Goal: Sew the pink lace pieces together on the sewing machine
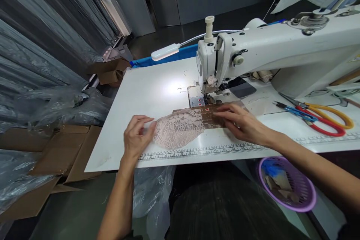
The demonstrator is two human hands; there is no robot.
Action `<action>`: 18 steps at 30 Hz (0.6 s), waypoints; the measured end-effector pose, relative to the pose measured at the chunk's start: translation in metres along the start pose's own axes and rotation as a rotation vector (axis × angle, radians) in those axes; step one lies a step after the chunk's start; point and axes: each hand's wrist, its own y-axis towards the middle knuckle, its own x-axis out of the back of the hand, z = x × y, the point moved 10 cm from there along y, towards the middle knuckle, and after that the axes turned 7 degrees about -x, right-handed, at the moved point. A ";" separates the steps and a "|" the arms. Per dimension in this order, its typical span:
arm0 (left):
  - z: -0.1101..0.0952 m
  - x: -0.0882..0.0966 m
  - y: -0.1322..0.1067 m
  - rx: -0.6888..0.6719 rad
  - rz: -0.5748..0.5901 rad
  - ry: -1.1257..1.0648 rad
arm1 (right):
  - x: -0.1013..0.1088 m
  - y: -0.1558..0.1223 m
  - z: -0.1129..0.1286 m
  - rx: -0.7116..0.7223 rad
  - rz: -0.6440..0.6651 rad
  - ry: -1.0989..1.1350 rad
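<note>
A pale pink lace piece (180,129) with a rounded lower edge lies on the white sewing table. My left hand (136,135) is at its left end, thumb and forefinger close together in a loose pinch on the lace edge. To the right, a flat brown strip (210,117) with small red marks lies along the top of the lace, partly under it. My right hand (244,122) rests over the strip's right part, palm down, fingers stretched out. Just above the strip is the presser foot (207,99) of the white sewing machine (270,45); the needle cannot be made out.
Scissors with orange and red handles (323,116) and blue snips (298,110) lie on the right. A ruler tape (182,152) follows the table's front edge. A purple basket (306,195) with scraps stands below. A lit lamp (165,51) hangs over the table; cardboard boxes (62,146) stand left.
</note>
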 end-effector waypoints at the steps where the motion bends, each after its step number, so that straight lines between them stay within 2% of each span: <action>1: -0.024 -0.010 0.003 -0.168 0.060 0.033 | 0.010 -0.007 -0.002 -0.019 -0.014 0.009; 3: -0.069 -0.037 0.002 -0.469 0.232 0.039 | 0.033 -0.022 -0.011 -0.071 -0.081 0.007; 4: -0.087 -0.049 0.000 -0.578 0.298 0.055 | 0.047 -0.029 -0.017 -0.098 -0.141 -0.013; 7: -0.116 -0.070 -0.004 -0.749 0.404 0.107 | 0.092 -0.057 -0.035 -0.177 -0.346 -0.179; 10: -0.124 -0.070 -0.012 -0.779 0.456 0.052 | 0.130 -0.095 -0.061 -0.321 -0.480 -0.423; 13: -0.117 -0.057 -0.021 -0.719 0.477 -0.010 | 0.154 -0.136 -0.093 -0.504 -0.503 -0.612; 16: -0.107 -0.044 -0.026 -0.657 0.461 -0.017 | 0.156 -0.167 -0.128 -0.696 -0.386 -0.655; 18: -0.106 -0.042 -0.029 -0.667 0.464 -0.015 | 0.150 -0.175 -0.142 -0.747 -0.307 -0.632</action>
